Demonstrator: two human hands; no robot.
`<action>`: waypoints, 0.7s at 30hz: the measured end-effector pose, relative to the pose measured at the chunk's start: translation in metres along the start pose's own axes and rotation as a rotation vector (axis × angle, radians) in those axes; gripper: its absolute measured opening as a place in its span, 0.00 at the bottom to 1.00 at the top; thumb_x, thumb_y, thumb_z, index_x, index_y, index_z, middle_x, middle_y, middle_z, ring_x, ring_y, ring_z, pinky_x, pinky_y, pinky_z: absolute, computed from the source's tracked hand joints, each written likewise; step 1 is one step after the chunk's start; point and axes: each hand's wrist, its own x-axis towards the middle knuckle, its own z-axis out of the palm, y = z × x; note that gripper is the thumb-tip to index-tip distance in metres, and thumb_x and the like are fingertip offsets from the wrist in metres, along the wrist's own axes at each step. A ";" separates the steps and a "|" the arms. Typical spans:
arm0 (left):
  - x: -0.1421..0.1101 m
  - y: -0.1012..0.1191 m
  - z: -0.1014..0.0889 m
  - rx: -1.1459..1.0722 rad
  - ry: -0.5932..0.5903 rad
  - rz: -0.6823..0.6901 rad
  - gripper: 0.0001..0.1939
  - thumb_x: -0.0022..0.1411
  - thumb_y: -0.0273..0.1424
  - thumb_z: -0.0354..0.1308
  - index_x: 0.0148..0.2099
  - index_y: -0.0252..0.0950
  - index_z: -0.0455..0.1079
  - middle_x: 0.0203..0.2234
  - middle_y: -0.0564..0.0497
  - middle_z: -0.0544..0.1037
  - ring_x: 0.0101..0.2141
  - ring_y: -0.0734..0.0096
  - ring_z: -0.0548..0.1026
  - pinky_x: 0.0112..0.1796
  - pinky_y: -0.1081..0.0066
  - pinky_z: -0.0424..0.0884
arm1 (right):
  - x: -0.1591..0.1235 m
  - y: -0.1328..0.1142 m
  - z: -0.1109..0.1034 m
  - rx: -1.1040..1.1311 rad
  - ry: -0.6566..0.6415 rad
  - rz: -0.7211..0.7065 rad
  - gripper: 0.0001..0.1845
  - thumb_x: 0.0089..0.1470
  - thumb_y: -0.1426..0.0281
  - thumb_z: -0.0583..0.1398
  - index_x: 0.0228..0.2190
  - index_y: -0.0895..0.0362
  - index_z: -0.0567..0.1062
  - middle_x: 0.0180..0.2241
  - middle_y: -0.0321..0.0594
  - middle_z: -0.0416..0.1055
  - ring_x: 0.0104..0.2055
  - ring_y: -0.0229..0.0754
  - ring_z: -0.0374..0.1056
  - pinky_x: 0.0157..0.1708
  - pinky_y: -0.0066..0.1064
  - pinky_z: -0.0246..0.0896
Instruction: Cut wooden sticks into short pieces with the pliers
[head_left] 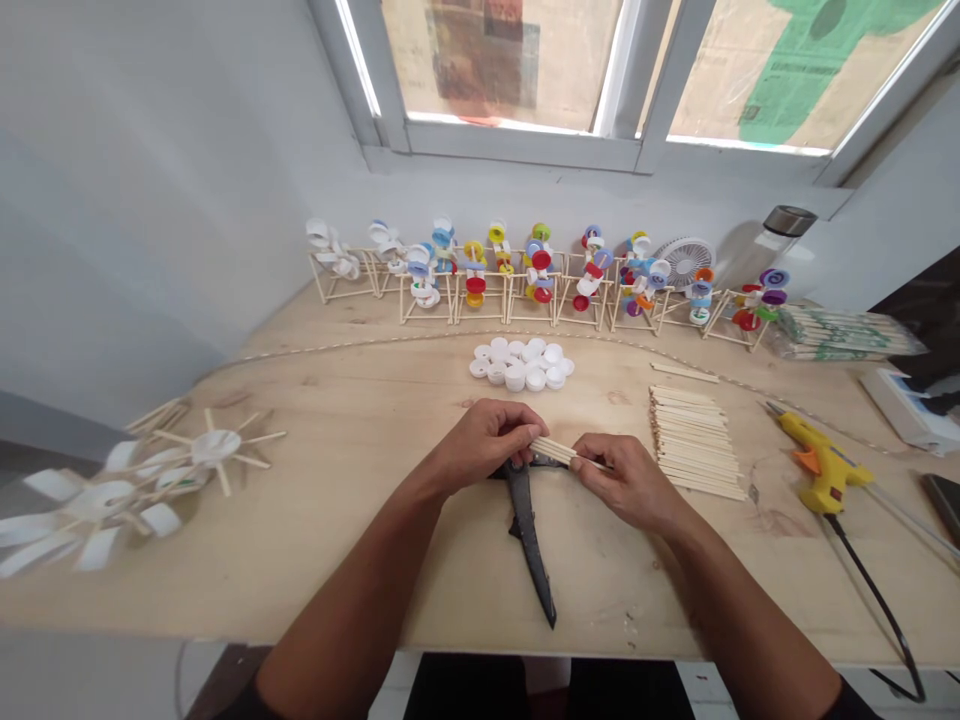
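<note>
**We're pinching a few wooden sticks [559, 452] between both hands**
Our left hand [487, 445] is closing around their near end while our right hand [626, 485] is pinching the far end (fingertips together), their long axis lying crosswise above a black pointed blade [531, 545] on the tabletop [360, 560].

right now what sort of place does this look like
Most likely a small craft workshop: a plywood workbench holds a yellow hot glue gun, a stack of wooden sticks and a row of bottle-cap and stick models.
</note>
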 end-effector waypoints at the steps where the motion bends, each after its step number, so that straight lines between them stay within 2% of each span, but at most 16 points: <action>1: 0.000 0.000 0.000 0.000 0.001 -0.002 0.10 0.54 0.32 0.53 0.31 0.30 0.70 0.17 0.54 0.71 0.20 0.78 0.68 0.24 0.77 0.64 | 0.000 0.000 0.000 -0.001 0.002 0.000 0.09 0.52 0.72 0.52 0.21 0.57 0.65 0.19 0.30 0.58 0.22 0.33 0.54 0.22 0.24 0.47; 16: 0.000 0.000 -0.001 -0.005 -0.007 -0.017 0.09 0.54 0.32 0.53 0.31 0.30 0.70 0.17 0.53 0.71 0.21 0.78 0.68 0.24 0.76 0.64 | 0.000 0.001 0.001 0.005 0.003 0.014 0.09 0.52 0.71 0.52 0.22 0.57 0.66 0.18 0.30 0.58 0.21 0.33 0.54 0.21 0.24 0.45; 21: 0.000 -0.003 -0.002 -0.002 -0.060 -0.013 0.08 0.52 0.31 0.56 0.33 0.30 0.70 0.19 0.53 0.71 0.22 0.78 0.68 0.25 0.76 0.63 | 0.000 0.001 0.001 0.007 0.004 0.012 0.09 0.52 0.71 0.53 0.22 0.58 0.67 0.18 0.30 0.59 0.21 0.33 0.54 0.21 0.24 0.45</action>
